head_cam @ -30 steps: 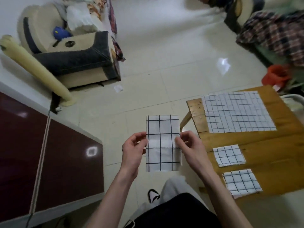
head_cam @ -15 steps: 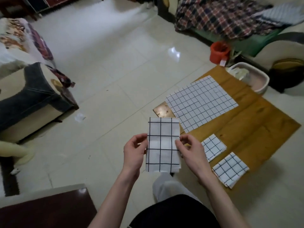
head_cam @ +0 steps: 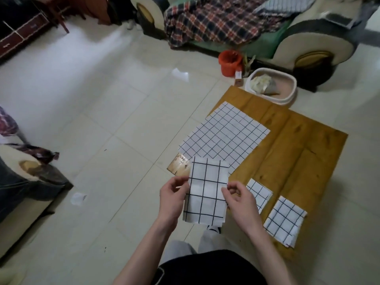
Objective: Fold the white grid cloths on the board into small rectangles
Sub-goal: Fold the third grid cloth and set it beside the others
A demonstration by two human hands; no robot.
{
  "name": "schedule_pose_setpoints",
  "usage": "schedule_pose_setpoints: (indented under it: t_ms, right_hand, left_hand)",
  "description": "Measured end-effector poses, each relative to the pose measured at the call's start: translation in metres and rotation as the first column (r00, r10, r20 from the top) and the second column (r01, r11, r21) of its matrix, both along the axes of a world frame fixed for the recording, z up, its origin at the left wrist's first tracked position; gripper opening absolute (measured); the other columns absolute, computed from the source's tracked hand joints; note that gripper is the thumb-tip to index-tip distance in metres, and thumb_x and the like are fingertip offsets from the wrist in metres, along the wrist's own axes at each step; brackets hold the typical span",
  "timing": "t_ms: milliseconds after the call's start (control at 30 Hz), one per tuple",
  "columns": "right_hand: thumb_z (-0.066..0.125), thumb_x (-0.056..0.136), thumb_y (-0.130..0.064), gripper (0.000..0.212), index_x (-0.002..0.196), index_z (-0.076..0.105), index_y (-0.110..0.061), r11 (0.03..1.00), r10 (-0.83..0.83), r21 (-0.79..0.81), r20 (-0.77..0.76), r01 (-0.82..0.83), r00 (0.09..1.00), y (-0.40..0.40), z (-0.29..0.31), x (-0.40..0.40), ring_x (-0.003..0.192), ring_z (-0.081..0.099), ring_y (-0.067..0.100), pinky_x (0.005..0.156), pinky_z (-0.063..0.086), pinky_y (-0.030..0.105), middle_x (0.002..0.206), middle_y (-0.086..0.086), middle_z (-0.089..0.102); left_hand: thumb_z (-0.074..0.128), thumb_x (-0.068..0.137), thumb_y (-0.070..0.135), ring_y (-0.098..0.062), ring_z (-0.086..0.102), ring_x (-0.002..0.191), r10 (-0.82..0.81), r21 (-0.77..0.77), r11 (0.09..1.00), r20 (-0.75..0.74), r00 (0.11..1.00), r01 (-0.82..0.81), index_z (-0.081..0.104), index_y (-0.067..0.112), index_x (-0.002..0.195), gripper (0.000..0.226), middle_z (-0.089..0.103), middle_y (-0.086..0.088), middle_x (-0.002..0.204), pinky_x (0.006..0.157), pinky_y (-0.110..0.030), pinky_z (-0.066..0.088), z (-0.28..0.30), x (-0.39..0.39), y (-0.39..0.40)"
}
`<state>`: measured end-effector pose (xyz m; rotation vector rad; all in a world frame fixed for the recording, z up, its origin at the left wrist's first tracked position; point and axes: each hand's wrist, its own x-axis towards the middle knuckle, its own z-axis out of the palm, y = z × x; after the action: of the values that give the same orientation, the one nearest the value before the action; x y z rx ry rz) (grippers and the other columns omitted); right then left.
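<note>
our left hand pinches the left edge of a half-folded grid cloth, held upright in the air over the near left corner of the wooden board. our right hand pinches its right edge, thumb and fingers closed on the fabric. further back, an unfolded grid cloth lies flat on the board. right of our hands, two small folded cloths lie on the board, near each other.
</note>
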<state>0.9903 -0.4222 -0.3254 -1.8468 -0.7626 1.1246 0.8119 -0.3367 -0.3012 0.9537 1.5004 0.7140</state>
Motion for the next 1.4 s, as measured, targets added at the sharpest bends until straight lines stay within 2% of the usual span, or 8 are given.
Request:
schedule_pose_setpoints:
  t_ms: [133,400,600,733,967,1067,1200,1400]
  right_hand:
    - [0.066,0.101,-0.029,0.005,0.101,0.065,-0.024,0.994,-0.109,-0.034,-0.023,0.108,0.994,0.003,-0.011,0.017,0.072,0.061,0.012,0.058,0.047,0.018,0.088,-0.001,0.066]
    - [0.065,0.101,-0.026,0.006,0.107,0.064,-0.024,0.932,-0.342,-0.128,0.001,0.339,0.940,0.015,-0.048,0.035,0.088,0.066,0.007,0.072,0.052,0.018,0.094,-0.006,0.068]
    - [0.066,0.101,-0.021,0.011,0.109,0.062,-0.027,0.862,-0.475,-0.196,0.012,0.468,0.880,0.038,-0.098,0.029,0.093,0.066,0.003,0.075,0.052,0.013,0.099,-0.009,0.069]
    - [0.066,0.101,-0.019,0.014,0.108,0.059,-0.030,0.810,-0.544,-0.231,0.047,0.539,0.838,0.054,-0.132,0.027,0.091,0.065,-0.002,0.076,0.054,0.011,0.098,-0.012,0.068]
    - [0.065,0.101,-0.018,0.013,0.111,0.060,-0.026,0.756,-0.581,-0.300,0.101,0.582,0.807,0.070,-0.207,0.035,0.089,0.061,-0.005,0.068,0.047,0.002,0.098,-0.017,0.064]
    - [0.064,0.102,-0.019,0.013,0.111,0.060,-0.026,0.746,-0.573,-0.328,0.128,0.580,0.810,0.074,-0.231,0.036,0.086,0.059,-0.005,0.063,0.048,0.008,0.097,-0.022,0.059]
    - [0.064,0.102,-0.020,0.014,0.115,0.063,-0.022,0.723,-0.587,-0.342,0.154,0.601,0.795,0.076,-0.261,0.035,0.092,0.062,0.001,0.072,0.048,0.015,0.101,-0.017,0.062]
    - [0.064,0.102,-0.019,0.019,0.121,0.063,-0.020,0.696,-0.597,-0.360,0.192,0.622,0.779,0.077,-0.283,0.036,0.101,0.063,0.008,0.076,0.047,0.013,0.110,-0.007,0.065]
  left_hand:
    - [0.070,0.095,0.003,-0.011,0.067,0.088,-0.109,-0.050,0.993,-0.033,0.993,0.107,0.077,0.017,0.104,0.019,0.078,-0.002,0.102,0.070,-0.018,0.051,-0.017,0.023,0.019]
    - [0.064,0.091,-0.007,-0.023,0.070,0.095,-0.357,-0.142,0.927,-0.059,0.932,0.346,0.077,0.018,0.108,0.033,0.078,-0.008,0.106,0.079,-0.040,0.060,-0.064,0.060,0.057]
    - [0.060,0.091,-0.014,-0.001,0.067,0.078,-0.460,-0.177,0.877,-0.037,0.887,0.447,0.074,0.013,0.106,0.033,0.073,0.001,0.093,0.069,-0.018,0.055,-0.108,0.087,0.099]
    - [0.060,0.090,-0.014,0.000,0.064,0.072,-0.527,-0.185,0.841,-0.064,0.847,0.509,0.073,0.012,0.103,0.032,0.069,-0.005,0.095,0.070,-0.018,0.055,-0.155,0.101,0.120]
    - [0.063,0.097,0.002,-0.014,0.067,0.090,-0.583,-0.189,0.810,-0.167,0.795,0.555,0.073,0.021,0.101,0.021,0.074,0.002,0.099,0.081,-0.029,0.057,-0.243,0.118,0.135]
    - [0.062,0.101,0.009,-0.014,0.066,0.095,-0.586,-0.211,0.808,-0.188,0.788,0.550,0.072,0.022,0.104,0.017,0.072,0.001,0.102,0.081,-0.029,0.057,-0.265,0.119,0.135]
    - [0.061,0.103,0.011,-0.015,0.066,0.096,-0.580,-0.223,0.813,-0.210,0.788,0.538,0.071,0.023,0.105,0.016,0.071,0.002,0.103,0.086,-0.038,0.061,-0.290,0.121,0.132]
    - [0.063,0.101,0.011,-0.011,0.066,0.100,-0.569,-0.204,0.822,-0.262,0.780,0.531,0.072,0.021,0.111,0.016,0.071,0.004,0.105,0.095,-0.037,0.059,-0.314,0.128,0.127]
